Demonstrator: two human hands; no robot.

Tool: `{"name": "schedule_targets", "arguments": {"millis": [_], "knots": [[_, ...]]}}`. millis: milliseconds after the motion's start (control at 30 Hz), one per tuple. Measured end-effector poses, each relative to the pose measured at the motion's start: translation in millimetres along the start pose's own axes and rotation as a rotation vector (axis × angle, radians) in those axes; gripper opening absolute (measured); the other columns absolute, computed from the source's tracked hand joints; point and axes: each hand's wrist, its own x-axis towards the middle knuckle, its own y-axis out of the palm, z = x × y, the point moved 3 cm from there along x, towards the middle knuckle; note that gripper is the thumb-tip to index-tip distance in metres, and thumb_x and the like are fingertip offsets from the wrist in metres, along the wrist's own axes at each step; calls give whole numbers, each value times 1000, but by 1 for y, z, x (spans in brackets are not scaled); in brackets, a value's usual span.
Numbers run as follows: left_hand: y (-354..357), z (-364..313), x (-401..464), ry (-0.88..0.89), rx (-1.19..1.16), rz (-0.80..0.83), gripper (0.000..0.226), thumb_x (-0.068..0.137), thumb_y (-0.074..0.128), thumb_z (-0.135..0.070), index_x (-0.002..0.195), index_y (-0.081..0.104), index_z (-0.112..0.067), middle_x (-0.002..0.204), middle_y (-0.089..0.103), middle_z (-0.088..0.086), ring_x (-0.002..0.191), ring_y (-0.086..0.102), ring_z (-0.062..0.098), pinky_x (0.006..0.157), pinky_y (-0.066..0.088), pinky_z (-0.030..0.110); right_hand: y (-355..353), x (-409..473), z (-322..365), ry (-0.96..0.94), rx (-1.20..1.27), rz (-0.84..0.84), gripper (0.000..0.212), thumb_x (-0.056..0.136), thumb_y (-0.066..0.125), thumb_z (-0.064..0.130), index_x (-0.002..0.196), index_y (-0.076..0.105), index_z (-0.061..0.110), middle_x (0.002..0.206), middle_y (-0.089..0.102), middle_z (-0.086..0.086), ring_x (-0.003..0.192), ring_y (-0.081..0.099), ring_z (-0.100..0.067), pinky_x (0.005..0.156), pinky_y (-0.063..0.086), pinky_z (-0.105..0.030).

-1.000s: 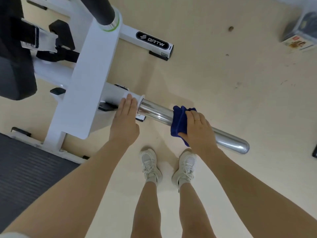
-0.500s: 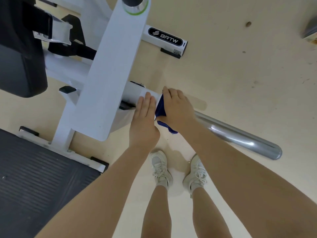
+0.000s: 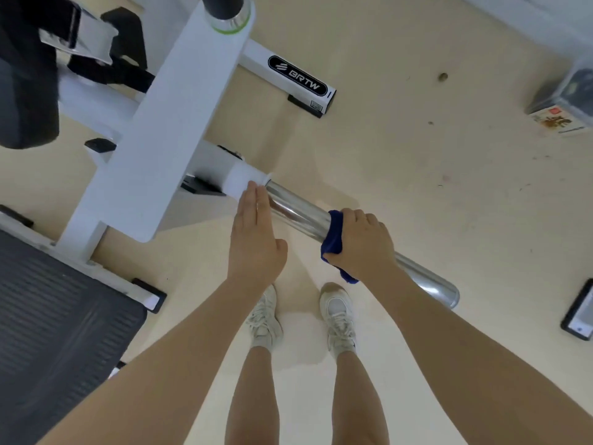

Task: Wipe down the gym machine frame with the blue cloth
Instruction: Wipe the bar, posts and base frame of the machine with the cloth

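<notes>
- While my right hand (image 3: 359, 242) curls round the cloth (image 3: 333, 239), gripping it on the chrome bar (image 3: 298, 213), the cloth sits just left of its knuckles.
- My left hand (image 3: 255, 239) rests flat, fingers straight, against the frame (image 3: 167, 149) collar, near the right hand.

The letters "BRTW", white beside a striped logo, stand on a black oval label (image 3: 297, 75) on the machine's white floor bar (image 3: 256, 57). Print on the box (image 3: 560, 122) nearby is unreadable.
</notes>
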Motion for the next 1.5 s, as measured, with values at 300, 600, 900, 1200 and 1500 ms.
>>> {"name": "schedule_targets", "arguments": {"millis": [300,600,900,1200,1500], "knots": [[40,-40,-17,-906,-1240,-64,63,94,53,-28,146,18,-27,134,49,1,123,47,14,100,35,28,-1,28,-3,-314,253,38,88,66,74,50,138,35,18,126,53,1,111,48,-23,95,38,-34],[56,-84,-22,-892,-1224,-110,76,87,65,-16,145,18,-31,106,61,-2,84,64,9,86,38,27,8,-34,-81,-87,272,289,60,69,74,39,114,44,14,102,56,2,92,57,-21,72,49,-32],[58,-72,-17,-873,-1090,-103,67,87,64,-13,139,24,-27,113,61,7,74,66,13,68,47,18,14,-13,-40,-207,78,-19,74,76,68,41,134,33,11,123,49,-4,110,46,-25,85,36,-30],[56,-83,-19,-900,-1134,-117,57,89,61,-8,135,32,-27,89,57,-3,82,65,16,61,48,15,29,-86,-133,-76,75,150,83,74,69,46,140,30,17,126,52,2,109,50,-22,89,42,-29],[61,-67,-14,-853,-1095,-76,42,86,65,-9,117,40,-24,103,63,5,77,67,20,64,51,23,3,-39,-41,-166,182,-81,78,79,70,26,143,29,9,136,46,-6,123,41,-28,98,36,-34]]}}
